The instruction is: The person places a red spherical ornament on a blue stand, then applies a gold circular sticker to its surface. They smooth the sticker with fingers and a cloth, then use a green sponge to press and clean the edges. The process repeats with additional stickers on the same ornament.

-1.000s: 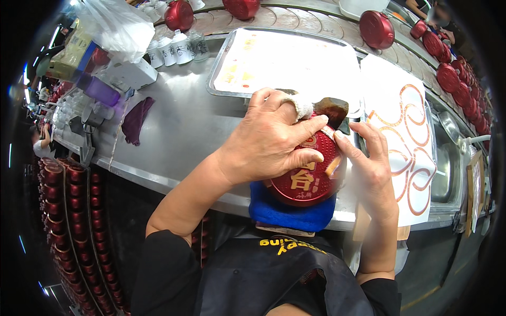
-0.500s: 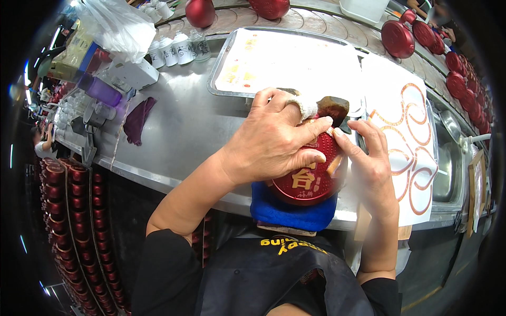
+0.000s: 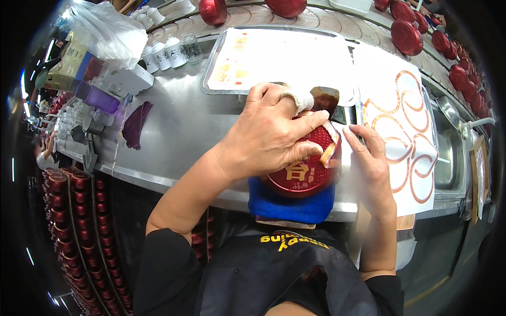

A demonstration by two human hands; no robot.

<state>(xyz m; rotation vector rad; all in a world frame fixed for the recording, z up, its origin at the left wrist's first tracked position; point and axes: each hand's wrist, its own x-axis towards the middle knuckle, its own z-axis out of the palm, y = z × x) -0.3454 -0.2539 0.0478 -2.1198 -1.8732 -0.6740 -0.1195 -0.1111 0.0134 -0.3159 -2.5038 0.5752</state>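
The left hand point(image 3: 271, 134) is clamped on a red bottle point(image 3: 311, 184), over a blue cloth point(image 3: 291, 208) at the table's point(image 3: 174, 118) edge; the right hand point(image 3: 375, 168), loosely uncurled, hangs just beside the bottle's strip point(image 3: 329, 154).

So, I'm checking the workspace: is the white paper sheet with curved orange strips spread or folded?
Spread: the white paper sheet lies open beside the right hand, with curved orange strips visible across it.
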